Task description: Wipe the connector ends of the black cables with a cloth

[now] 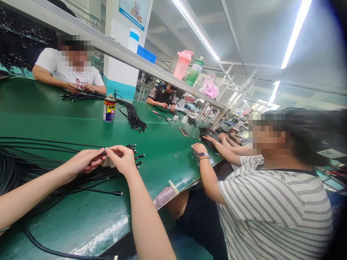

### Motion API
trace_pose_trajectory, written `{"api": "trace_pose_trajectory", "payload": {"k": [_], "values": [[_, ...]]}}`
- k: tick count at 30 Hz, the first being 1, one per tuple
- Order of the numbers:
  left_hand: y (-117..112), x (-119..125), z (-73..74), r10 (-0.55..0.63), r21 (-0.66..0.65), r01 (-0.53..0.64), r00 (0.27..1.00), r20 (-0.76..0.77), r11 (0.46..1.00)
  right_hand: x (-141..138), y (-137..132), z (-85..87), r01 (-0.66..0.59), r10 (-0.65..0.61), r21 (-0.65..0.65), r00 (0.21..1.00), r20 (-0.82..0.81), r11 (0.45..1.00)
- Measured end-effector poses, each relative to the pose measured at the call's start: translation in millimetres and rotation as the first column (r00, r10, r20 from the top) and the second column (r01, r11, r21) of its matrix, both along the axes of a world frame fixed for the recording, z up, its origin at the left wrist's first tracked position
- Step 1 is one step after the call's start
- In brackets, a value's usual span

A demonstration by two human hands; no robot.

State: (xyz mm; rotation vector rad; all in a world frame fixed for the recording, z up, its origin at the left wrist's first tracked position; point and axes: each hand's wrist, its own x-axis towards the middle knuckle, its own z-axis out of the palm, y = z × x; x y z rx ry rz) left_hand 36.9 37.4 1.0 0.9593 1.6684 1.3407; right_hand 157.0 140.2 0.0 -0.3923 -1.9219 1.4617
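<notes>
My left hand [88, 162] is closed around a black cable [98, 156], close to its end. Against that end, my right hand [120, 159] pinches a small whitish piece [107, 161], perhaps cloth; the fingers hide most of it. Beneath both hands spreads a bundle of black cables [12, 169], coiled at the left. Several plugs poke out just past my right hand. One loose plug [118, 193] lies nearer the table's front edge, and another cable end [110, 257] shows at the bottom of the view.
On the green table [162, 155] stand a spray can [109, 108] and a cable bunch [132, 115]. A phone [184, 131] lies farther right. A person in a striped shirt [271, 202] sits close on my right; others work across the table. Overhead runs a shelf [159, 75] with bottles.
</notes>
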Motion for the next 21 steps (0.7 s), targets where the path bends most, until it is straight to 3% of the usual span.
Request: {"api": "trace_pose_trajectory", "payload": {"k": [2, 9, 15, 21], "values": [[-1.8, 2.1, 2.8, 0.047, 0.031, -0.050, 0.995, 0.084, 0.998, -0.7, -0.1, -0.1, 0.029, -0.029, 0.011, 0.999, -0.015, 1.000], [-1.7, -1.5, -2.7, 0.121, 0.211, -0.079, 0.974, -0.193, 0.974, -0.8, 0.0, 2.0, 0.083, -0.083, 0.002, 0.996, -0.045, 0.997], [-0.6, -9.2, -6.6, 0.078, 0.158, -0.016, 0.915, -0.397, 0.987, -1.6, -1.2, 1.6, 0.095, -0.097, -0.030, 0.992, -0.081, 0.995], [-4.7, -8.6, -3.9, 0.037, 0.092, 0.003, 0.903, -0.429, 0.996, -4.3, 2.4, -4.6, 0.057, -0.057, -0.002, 0.994, -0.096, 0.998]]}}
